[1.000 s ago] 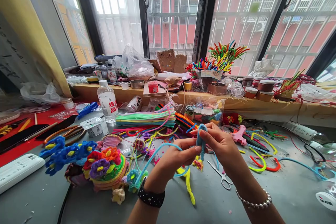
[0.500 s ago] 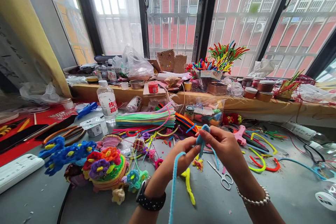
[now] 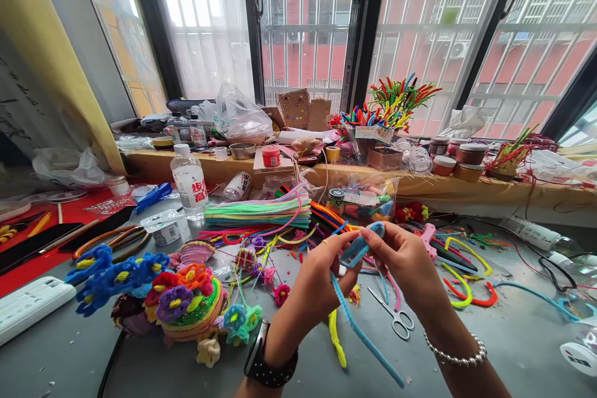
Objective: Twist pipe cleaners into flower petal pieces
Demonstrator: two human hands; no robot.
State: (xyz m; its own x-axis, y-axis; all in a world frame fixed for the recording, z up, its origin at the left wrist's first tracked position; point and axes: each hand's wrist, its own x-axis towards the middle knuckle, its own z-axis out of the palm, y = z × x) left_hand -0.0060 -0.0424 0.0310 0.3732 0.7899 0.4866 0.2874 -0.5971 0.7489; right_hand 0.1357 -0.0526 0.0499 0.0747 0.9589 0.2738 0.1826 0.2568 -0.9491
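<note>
Both hands meet above the middle of the grey table. My left hand (image 3: 321,270) is closed on a light blue pipe cleaner (image 3: 366,339), whose loose end hangs down to the right. Pinched between thumb and fingers, my right hand (image 3: 403,255) holds the folded blue part of the same pipe cleaner, which forms a flat loop. Small silver scissors (image 3: 396,320) lie below my right hand. A yellow twisted pipe cleaner (image 3: 336,341) rests on the table beneath the hands.
Fuzzy flowers (image 3: 122,275) and a round green-topped piece (image 3: 205,305) sit at the left. Behind are a pastel pipe cleaner bundle (image 3: 259,210) and a bottle (image 3: 189,183). A pink glue gun (image 3: 428,240) and a white power strip (image 3: 32,308) flank the hands.
The pipe cleaner's loose end has swung from the left of the hands to the lower right. The folded blue part is now tilted and looks more open. My left hand has turned slightly.
</note>
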